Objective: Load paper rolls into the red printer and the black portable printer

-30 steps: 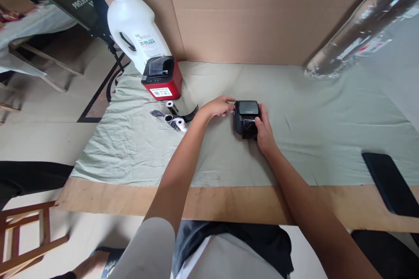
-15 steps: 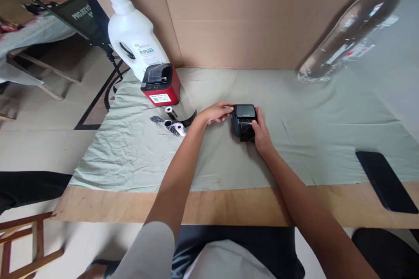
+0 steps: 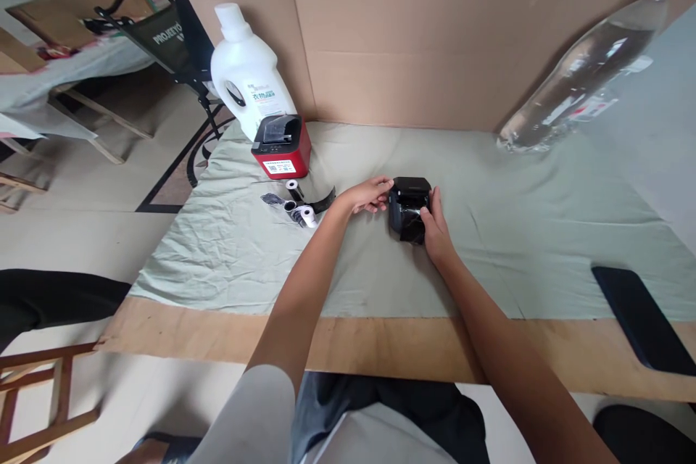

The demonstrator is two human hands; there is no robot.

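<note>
A small black device (image 3: 409, 204) with a lid and a shiny black film at its front sits on the pale green cloth (image 3: 370, 275). My right hand (image 3: 436, 226) grips its right side, thumb on the front and fingers along the edge. At its upper left corner, the fingertips of my left hand (image 3: 373, 194) touch the lid's edge, the other fingers loosely curled. Left of my left hand lie several small rolls (image 3: 307, 215) with dark film strips. A red and black box-shaped device (image 3: 281, 147) stands behind them.
Behind the red device stands a white detergent bottle (image 3: 253, 76). A large clear bottle (image 3: 584, 72) leans at the back right against the cardboard wall (image 3: 413, 36). A dark phone (image 3: 644, 315) lies at the right front edge. A folding chair (image 3: 157, 32) is beyond, at the left.
The device's lid has tilted, its grey top panel now out of sight. My left hand remains at its corner and my right on its side. The whole view has shifted slightly.
</note>
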